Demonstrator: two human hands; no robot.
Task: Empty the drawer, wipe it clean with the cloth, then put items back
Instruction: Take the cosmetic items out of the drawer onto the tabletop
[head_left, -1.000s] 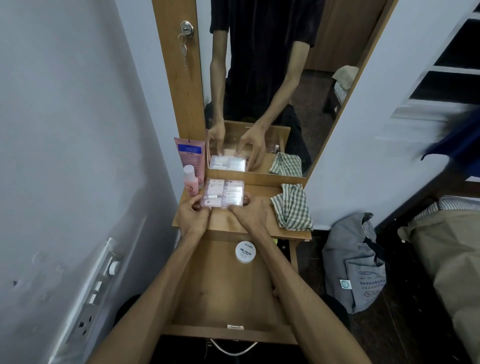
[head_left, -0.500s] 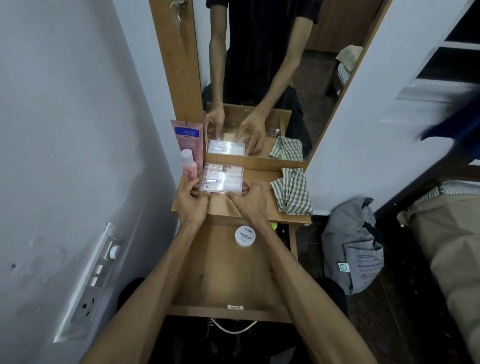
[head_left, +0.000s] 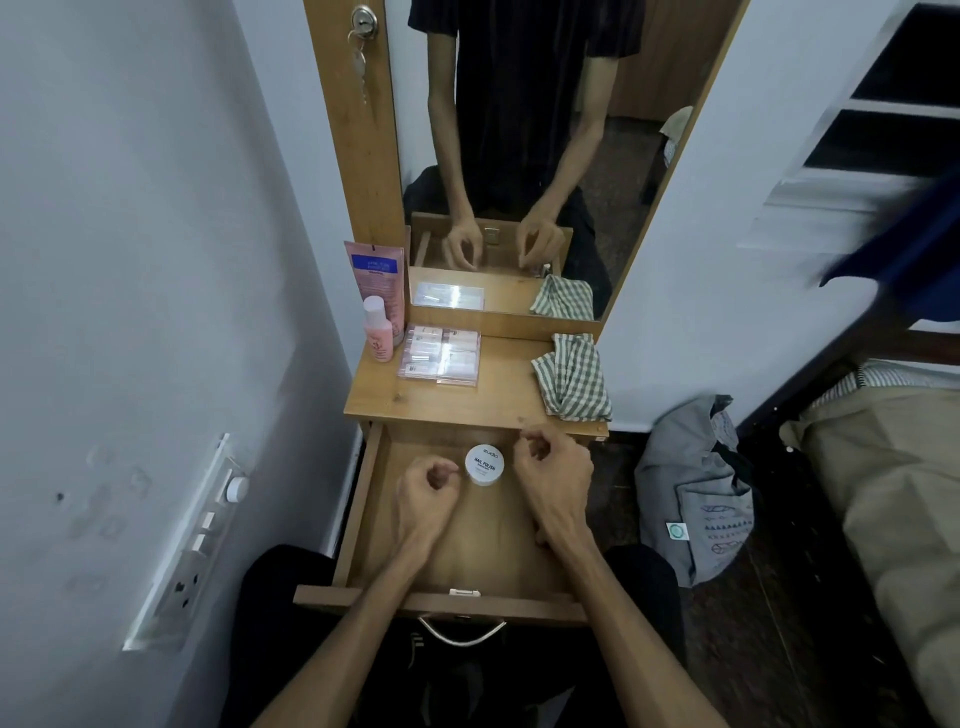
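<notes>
The wooden drawer (head_left: 498, 551) is pulled out below the dresser top (head_left: 467, 400). A white round nail polish jar (head_left: 484, 464) sits at the drawer's back. My left hand (head_left: 427, 492) hovers just left of the jar, fingers curled with nothing in them. My right hand (head_left: 553, 475) hovers just right of the jar, fingers curled and holding nothing. On the dresser top lie a clear pink box of small tubes (head_left: 440, 354), a pink bottle (head_left: 377, 336), a pink tube (head_left: 376, 283) and a green checked cloth (head_left: 571, 378).
A mirror (head_left: 519, 156) stands behind the dresser top, reflecting a person's arms. A wall with a switch panel (head_left: 192, 545) is close on the left. A grey bag (head_left: 696, 493) lies on the floor to the right, beside a bed (head_left: 893, 493).
Both hands let go of the clear pink box on the dresser top and pulled back down into the drawer, either side of the jar.
</notes>
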